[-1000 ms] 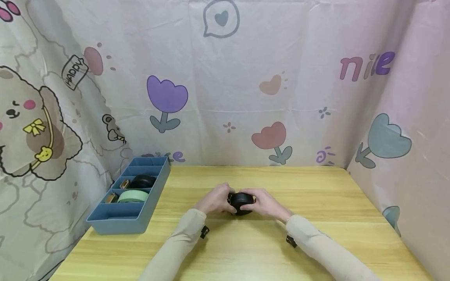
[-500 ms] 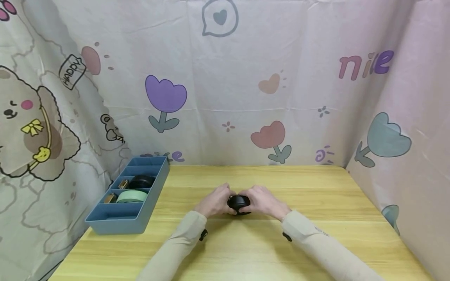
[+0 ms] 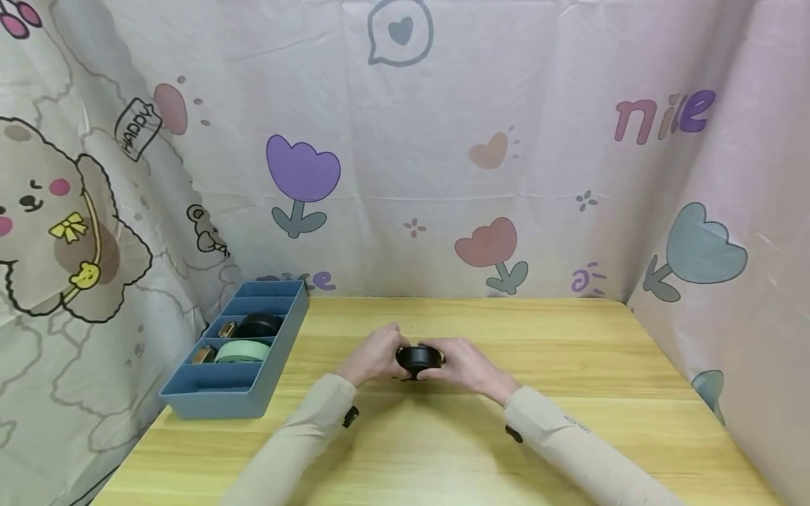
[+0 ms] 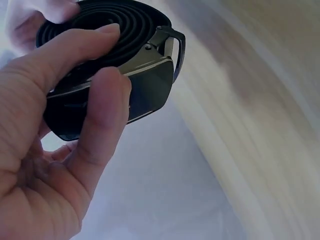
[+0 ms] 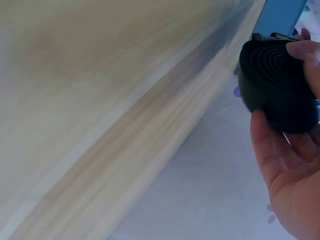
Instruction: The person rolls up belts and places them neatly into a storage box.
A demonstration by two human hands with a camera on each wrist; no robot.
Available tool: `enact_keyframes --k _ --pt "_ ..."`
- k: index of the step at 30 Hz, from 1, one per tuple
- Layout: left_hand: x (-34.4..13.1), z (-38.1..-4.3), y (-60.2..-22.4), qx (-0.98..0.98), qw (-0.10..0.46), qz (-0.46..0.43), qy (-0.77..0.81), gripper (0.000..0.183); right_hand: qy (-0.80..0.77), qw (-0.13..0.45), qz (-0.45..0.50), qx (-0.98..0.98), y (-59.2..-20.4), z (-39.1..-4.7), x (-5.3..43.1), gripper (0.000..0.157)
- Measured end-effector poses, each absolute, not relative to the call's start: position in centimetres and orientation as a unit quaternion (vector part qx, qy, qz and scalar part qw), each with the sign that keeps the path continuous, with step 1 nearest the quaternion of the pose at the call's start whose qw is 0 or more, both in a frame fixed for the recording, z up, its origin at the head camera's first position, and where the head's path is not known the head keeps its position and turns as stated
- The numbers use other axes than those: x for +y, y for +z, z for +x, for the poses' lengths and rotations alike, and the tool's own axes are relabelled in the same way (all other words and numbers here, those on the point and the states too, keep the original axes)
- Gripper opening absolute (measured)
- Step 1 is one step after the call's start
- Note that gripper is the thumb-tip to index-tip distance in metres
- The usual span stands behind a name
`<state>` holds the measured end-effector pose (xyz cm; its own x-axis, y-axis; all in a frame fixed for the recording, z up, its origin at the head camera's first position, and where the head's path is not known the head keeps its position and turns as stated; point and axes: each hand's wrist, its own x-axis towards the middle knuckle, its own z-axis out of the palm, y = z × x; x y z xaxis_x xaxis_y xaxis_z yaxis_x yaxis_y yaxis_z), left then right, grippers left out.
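Note:
A black belt (image 3: 419, 359), rolled into a tight coil, is held between both hands over the middle of the table. Its layers show as a spiral in the right wrist view, where the belt (image 5: 277, 85) has its buckle at the far side. My left hand (image 3: 377, 356) pinches the dark, shiny buckle (image 4: 150, 92) between thumb and fingers, as the left wrist view shows. On the other side, my right hand (image 3: 465, 365) grips the coil, fingers around its outer edge and thumb on the spiral face.
On the left of the wooden table (image 3: 436, 450) stands a blue divided tray (image 3: 218, 406). A rolled black belt (image 3: 258, 325) and a rolled pale green belt (image 3: 242, 351), each with a gold-coloured buckle, lie in separate compartments. A printed curtain (image 3: 392, 140) hangs behind.
Both hands have shifted slightly left with the rolled belt. The coil shows wider between them than half a second ago, when the right hand covered more of it.

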<state>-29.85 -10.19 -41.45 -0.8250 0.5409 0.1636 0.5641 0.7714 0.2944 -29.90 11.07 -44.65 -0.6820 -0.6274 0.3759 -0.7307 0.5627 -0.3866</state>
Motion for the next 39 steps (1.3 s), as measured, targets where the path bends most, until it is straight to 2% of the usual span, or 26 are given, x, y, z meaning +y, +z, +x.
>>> enact_keyframes --k 4,10,16,23,31,39 --pt "-11.9 -29.7 -40.4 -0.944 0.031 -0.281 -0.167 0.038 0.272 0.092 0.35 -0.891 -44.5 -29.8 11.5 0.053" --pt "-14.7 -29.6 -39.1 -0.95 0.012 -0.269 -0.157 0.035 0.261 0.103 0.283 -0.917 -44.7 -30.4 13.3 0.046" --pt "-17.6 -29.2 -38.0 -0.951 0.01 -0.274 -0.145 0.034 0.217 0.139 0.217 -0.941 -45.0 -31.4 16.2 0.042" --pt "-21.4 -28.2 -35.6 -0.959 0.008 -0.251 -0.132 0.033 0.182 0.187 0.174 -0.95 -45.2 -32.1 19.7 0.044" --pt "-25.8 -27.2 -32.1 -0.97 0.015 -0.218 -0.11 0.033 0.183 0.167 0.139 -0.959 -45.5 -32.7 21.9 0.049" --pt "-29.7 -26.4 -30.6 -0.98 0.011 -0.189 -0.062 0.027 0.182 0.157 0.136 -0.961 -45.5 -32.8 22.8 0.053"
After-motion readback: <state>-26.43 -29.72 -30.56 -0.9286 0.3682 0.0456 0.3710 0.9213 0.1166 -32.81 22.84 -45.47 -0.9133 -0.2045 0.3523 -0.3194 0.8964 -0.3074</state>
